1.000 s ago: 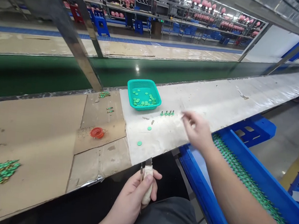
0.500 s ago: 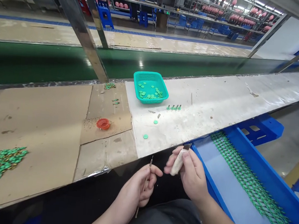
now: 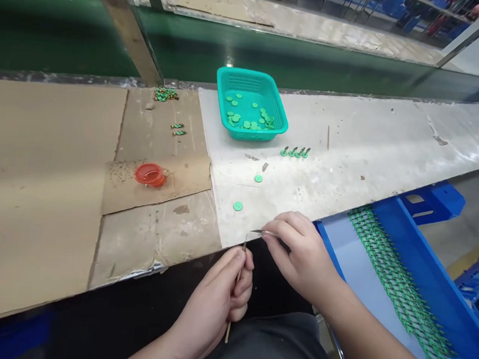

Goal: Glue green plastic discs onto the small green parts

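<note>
My left hand (image 3: 224, 292) is closed around a thin wooden stick (image 3: 228, 331), whose narrow pointed tip sticks up above the thumb. In my right hand (image 3: 302, 259) is a knife; its blade (image 3: 257, 231) points left, at or very close to the stick's tip. The fingers hide the knife's handle. On the white sheet beyond my hands lie two loose green discs (image 3: 238, 206), (image 3: 258, 178). Further back, several green discs with small dark upright pieces (image 3: 293, 153) stand in a row.
A turquoise basket (image 3: 283, 128) holds several green discs. A red dish (image 3: 149, 175) sits on the cardboard (image 3: 64, 188), with small green-and-gold pieces (image 3: 166, 94) behind it. At right, a blue tray (image 3: 415, 260) contains rows of green pieces (image 3: 397, 286). A metal post (image 3: 127, 27) rises at back left.
My right hand has turned over and moved left, bringing the knife blade to the stick's tip. My left fingers have closed more tightly round the stick. The view has tilted down.
</note>
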Demonstrator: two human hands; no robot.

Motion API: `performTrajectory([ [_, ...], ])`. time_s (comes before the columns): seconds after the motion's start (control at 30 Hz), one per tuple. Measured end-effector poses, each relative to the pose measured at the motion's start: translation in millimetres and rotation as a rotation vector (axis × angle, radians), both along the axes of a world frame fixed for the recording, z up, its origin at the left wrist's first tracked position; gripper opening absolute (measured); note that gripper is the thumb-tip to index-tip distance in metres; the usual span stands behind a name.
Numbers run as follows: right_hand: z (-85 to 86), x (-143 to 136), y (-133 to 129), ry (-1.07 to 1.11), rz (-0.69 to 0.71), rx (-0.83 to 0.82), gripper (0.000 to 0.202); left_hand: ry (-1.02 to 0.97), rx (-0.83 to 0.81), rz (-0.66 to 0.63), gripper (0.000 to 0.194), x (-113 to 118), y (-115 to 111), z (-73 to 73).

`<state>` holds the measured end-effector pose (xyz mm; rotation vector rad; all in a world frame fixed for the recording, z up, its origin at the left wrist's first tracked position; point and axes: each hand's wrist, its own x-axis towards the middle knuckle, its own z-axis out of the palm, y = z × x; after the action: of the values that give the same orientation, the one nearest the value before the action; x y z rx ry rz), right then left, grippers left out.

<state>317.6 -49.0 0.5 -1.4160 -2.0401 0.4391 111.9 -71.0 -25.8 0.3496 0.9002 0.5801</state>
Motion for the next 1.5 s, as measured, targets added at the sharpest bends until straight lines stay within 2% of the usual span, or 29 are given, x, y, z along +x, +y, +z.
performTrajectory([
  [0.43,11.1,-14.6,13.3,-0.139,0.150,-0.050,0.020,-0.006,-0.080,0.034,0.071,5.5,0.9,1.9],
  [0.67,10.5,-16.2,21.0,-0.078,0.080,-0.042,0.024,0.005,-0.079,0.046,0.065,5.8,1.1,2.8],
  [0.83,11.3,-14.2,21.2,-0.110,0.144,-0.060,0.025,0.010,-0.062,0.039,0.062,4.5,0.2,1.5],
  [0.93,10.1,-14.2,20.5,-0.091,0.103,-0.035,0.026,0.013,-0.066,0.047,0.064,5.2,0.4,1.5],
  [1.07,9.5,-15.5,19.1,-0.080,0.141,-0.041,0.026,0.013,-0.099,0.066,0.073,7.7,1.5,3.8],
  [1.17,9.5,-16.2,19.0,-0.082,0.116,-0.026,0.028,0.012,-0.114,0.074,0.077,9.3,2.5,5.9],
  [1.3,8.7,-15.9,20.0,-0.078,0.133,-0.028,0.027,0.016,-0.107,0.079,0.077,10.3,2.9,6.9],
  [1.4,8.2,-15.2,20.4,-0.078,0.096,-0.006,0.029,0.020,-0.100,0.083,0.076,10.6,2.7,6.4],
  [1.5,8.7,-13.8,20.6,-0.072,0.144,-0.023,0.027,0.027,-0.100,0.087,0.076,10.9,2.5,5.5],
])
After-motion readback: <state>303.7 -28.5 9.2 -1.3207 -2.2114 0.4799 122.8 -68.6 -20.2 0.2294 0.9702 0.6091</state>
